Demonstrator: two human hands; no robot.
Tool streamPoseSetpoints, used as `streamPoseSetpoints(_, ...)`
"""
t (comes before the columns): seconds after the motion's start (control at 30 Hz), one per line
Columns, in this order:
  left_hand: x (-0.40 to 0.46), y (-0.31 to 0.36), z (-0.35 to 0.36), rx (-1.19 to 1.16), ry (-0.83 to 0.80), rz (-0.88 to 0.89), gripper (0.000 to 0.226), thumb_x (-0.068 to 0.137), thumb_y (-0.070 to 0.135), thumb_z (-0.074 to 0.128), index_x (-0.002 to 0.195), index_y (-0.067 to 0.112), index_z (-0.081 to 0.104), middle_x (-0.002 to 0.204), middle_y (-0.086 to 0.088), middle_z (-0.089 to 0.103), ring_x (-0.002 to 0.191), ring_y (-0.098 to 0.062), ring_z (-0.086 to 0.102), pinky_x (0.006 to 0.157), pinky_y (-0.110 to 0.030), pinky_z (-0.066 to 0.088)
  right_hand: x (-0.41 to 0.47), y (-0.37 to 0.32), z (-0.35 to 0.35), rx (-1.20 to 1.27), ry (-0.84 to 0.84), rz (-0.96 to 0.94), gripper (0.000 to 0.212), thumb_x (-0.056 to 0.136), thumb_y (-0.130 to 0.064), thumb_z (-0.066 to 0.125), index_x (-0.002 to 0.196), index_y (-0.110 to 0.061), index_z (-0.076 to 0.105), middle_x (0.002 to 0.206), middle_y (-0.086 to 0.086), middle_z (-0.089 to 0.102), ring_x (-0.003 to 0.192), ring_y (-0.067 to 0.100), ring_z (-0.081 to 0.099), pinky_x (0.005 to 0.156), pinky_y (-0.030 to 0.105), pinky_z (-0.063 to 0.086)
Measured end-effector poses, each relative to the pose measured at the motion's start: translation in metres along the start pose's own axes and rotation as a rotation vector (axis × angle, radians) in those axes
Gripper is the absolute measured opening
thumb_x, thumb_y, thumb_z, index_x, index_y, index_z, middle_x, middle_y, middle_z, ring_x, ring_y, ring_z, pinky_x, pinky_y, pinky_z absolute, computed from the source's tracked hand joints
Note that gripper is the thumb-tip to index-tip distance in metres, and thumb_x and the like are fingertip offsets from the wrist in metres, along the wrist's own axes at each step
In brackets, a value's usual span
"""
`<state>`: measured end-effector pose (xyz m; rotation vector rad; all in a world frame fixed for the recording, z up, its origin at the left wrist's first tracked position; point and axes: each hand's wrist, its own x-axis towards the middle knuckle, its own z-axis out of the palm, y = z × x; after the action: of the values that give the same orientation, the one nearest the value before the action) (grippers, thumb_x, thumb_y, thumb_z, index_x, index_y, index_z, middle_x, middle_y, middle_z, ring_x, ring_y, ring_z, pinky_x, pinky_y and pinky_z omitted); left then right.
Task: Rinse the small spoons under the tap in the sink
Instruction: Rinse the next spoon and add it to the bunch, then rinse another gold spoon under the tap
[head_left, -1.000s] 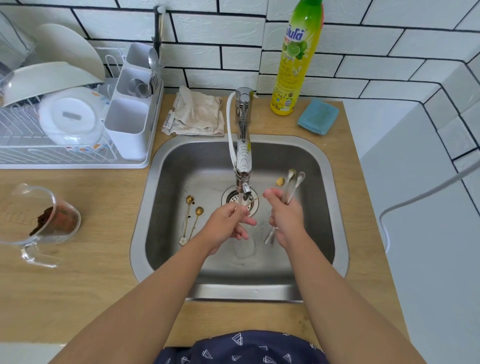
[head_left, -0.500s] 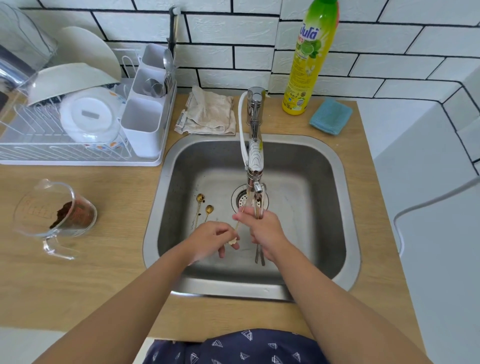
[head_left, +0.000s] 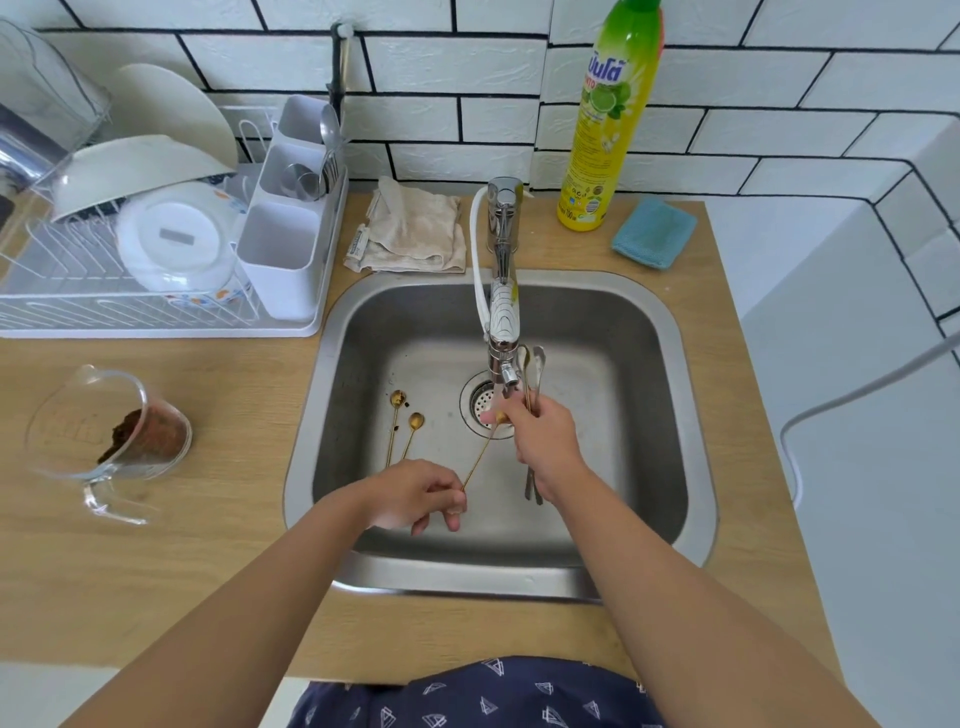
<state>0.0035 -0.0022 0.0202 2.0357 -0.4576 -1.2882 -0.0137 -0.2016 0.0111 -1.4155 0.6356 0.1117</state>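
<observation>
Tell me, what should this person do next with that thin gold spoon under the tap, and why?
Probably rub its bowl under the tap a moment, then keep it aside. The left hand pinches the gold spoon by its handle end, the right hand touches its bowl while holding silver spoons, and two gold spoons lie unrinsed in the sink.

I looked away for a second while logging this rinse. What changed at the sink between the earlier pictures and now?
The right hand, gripping the silver spoons, moved in under the tap and now rubs the bowl of the gold spoon. The left hand slid back to pinch the handle's end. Two gold spoons on the sink floor stayed put.
</observation>
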Motion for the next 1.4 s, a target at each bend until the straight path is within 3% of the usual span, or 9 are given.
streamPoseSetpoints(0.23,-0.012,-0.004,-0.012,0.137,-0.133,-0.163,0.026,0.102,0.035,0.038,0.089,0.021,0.055,0.087,0.001,0.066,0.067,-0.013,0.053,0.078,-0.034,0.045,-0.006,0.005,-0.005,0.159,-0.337,0.118,0.021,0.105,-0.023,0.057,0.120,-0.013,0.068,0.114,0.002,0.079,0.045,0.006,0.025,0.041,0.019,0.026)
streamPoseSetpoints(0.43,-0.014,-0.005,-0.006,-0.127,-0.014,-0.151,0.030,0.103,0.039,0.042,0.096,0.019,0.064,0.077,0.008,0.063,0.059,-0.006,0.050,0.059,-0.023,0.042,-0.005,0.007,-0.002,0.103,-0.068,0.062,0.019,0.093,-0.028,0.075,0.089,-0.010,0.073,0.051,-0.015,0.059,0.041,0.004,0.031,0.041,0.018,0.029)
streamPoseSetpoints(0.53,-0.013,-0.007,-0.001,-0.218,0.169,-0.083,0.017,0.099,0.032,0.059,0.107,0.024,0.071,0.067,0.009,0.061,0.057,-0.003,0.052,0.053,-0.018,0.043,-0.001,0.009,-0.005,0.059,0.082,0.047,0.017,0.095,-0.027,0.072,0.094,-0.009,0.075,0.050,-0.018,0.058,0.041,0.000,0.043,0.045,0.014,0.034)
streamPoseSetpoints(0.7,-0.001,0.015,0.010,-0.534,0.525,0.028,0.018,0.088,0.014,0.074,0.098,0.004,0.062,0.076,-0.011,0.074,0.053,-0.012,0.060,0.045,-0.021,0.045,-0.003,0.010,-0.012,0.355,0.092,0.138,0.020,0.100,-0.033,0.066,0.096,-0.016,0.077,0.072,-0.002,0.057,0.042,0.002,0.025,0.038,0.017,0.025)
streamPoseSetpoints(0.8,0.012,0.040,0.029,-0.688,0.506,0.078,0.010,0.093,0.009,0.068,0.096,0.004,0.061,0.084,-0.018,0.073,0.054,-0.017,0.063,0.048,-0.023,0.049,-0.006,0.011,-0.007,0.517,-0.020,0.136,0.027,0.086,-0.041,0.076,0.095,-0.016,0.078,0.083,0.001,0.067,0.042,0.002,0.028,0.037,0.016,0.026)
streamPoseSetpoints(0.97,0.029,0.078,0.052,-0.970,0.374,-0.010,0.019,0.100,0.018,0.059,0.103,0.000,0.062,0.079,-0.012,0.073,0.051,-0.012,0.065,0.047,-0.020,0.053,-0.009,0.010,-0.002,0.454,-0.017,0.167,0.041,0.087,-0.059,0.065,0.082,-0.022,0.082,0.054,-0.008,0.041,0.037,0.005,0.033,0.033,0.017,0.028)
streamPoseSetpoints(1.1,0.031,0.075,0.053,-0.651,0.450,-0.056,0.021,0.098,0.032,0.059,0.090,0.012,0.062,0.073,-0.003,0.073,0.048,-0.012,0.056,0.044,-0.021,0.042,-0.003,0.004,-0.009,0.470,0.028,0.177,0.062,0.099,-0.063,0.047,0.072,-0.018,0.080,0.057,-0.004,0.050,0.044,0.008,0.042,0.038,0.023,0.035)
streamPoseSetpoints(1.27,0.027,0.058,0.050,-0.340,0.445,-0.030,0.038,0.090,0.056,0.058,0.075,0.022,0.065,0.064,0.007,0.070,0.048,0.003,0.052,0.047,-0.012,0.040,-0.003,0.000,-0.011,0.534,0.055,0.153,0.044,0.107,-0.045,0.046,0.085,-0.010,0.062,0.068,0.003,0.063,0.041,0.006,0.041,0.042,0.021,0.037)
streamPoseSetpoints(1.4,0.028,0.019,0.016,-0.015,0.772,-0.124,0.033,0.096,0.042,0.056,0.082,0.014,0.063,0.073,0.002,0.064,0.071,-0.016,0.059,0.062,-0.029,0.040,-0.002,0.001,-0.019,0.481,0.101,0.197,0.029,0.106,-0.037,0.052,0.090,-0.013,0.053,0.076,0.000,0.070,0.038,0.004,0.026,0.035,0.019,0.023)
